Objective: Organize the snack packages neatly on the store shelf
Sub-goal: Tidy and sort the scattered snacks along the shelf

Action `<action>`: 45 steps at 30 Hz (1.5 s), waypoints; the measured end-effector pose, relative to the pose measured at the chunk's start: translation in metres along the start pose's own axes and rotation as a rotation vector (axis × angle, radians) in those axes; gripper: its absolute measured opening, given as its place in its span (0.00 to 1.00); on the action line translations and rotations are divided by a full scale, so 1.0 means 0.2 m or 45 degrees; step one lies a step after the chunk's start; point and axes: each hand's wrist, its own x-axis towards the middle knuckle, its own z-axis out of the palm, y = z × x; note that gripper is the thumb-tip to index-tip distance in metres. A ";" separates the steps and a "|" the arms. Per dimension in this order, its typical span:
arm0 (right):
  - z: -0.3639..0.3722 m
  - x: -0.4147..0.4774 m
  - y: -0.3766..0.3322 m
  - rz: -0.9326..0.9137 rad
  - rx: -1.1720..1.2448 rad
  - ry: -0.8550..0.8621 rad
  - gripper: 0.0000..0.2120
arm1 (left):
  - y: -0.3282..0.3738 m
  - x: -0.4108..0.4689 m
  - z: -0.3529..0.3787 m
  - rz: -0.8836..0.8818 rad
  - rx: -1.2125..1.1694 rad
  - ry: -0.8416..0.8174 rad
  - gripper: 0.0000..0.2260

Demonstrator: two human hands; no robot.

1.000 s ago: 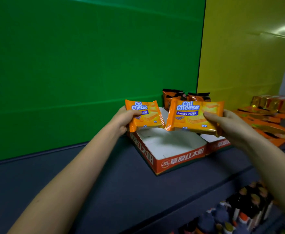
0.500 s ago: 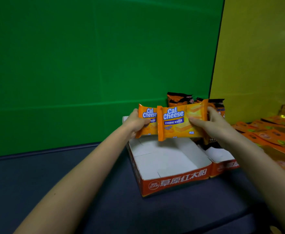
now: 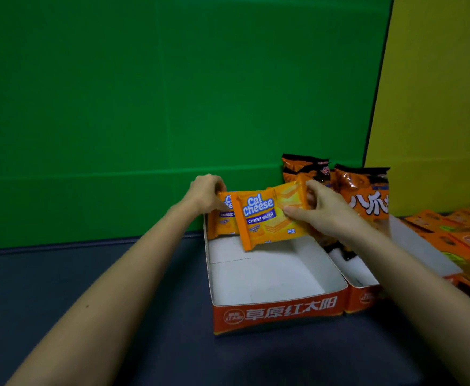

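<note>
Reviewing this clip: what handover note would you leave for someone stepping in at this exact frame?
Left hand grips the rear Cal Cheese wafer pack; right hand grips the front Cal Cheese wafer pack, overlapping it.
Both packs are held roughly upright over the back of the open display carton; whether they touch its floor is unclear.
Done: nothing released.
Left: seat both packs, let go, then fill the carton's bare front.
</note>
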 end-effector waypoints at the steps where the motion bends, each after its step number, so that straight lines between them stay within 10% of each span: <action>1: 0.01 0.02 0.01 -0.013 0.018 -0.025 0.18 | -0.02 0.00 0.00 0.006 0.004 -0.004 0.19; 13: 0.19 0.18 -0.03 -0.091 -0.296 -0.187 0.16 | -0.14 -0.07 -0.05 0.093 0.005 0.310 0.11; 28: 0.29 0.17 -0.03 -0.450 -1.035 0.105 0.19 | -0.22 -0.27 -0.06 -0.083 0.147 0.346 0.11; 45: 0.48 -0.17 -0.60 -0.944 -0.549 -0.310 0.14 | -0.40 -0.96 -0.38 -0.287 0.749 0.332 0.12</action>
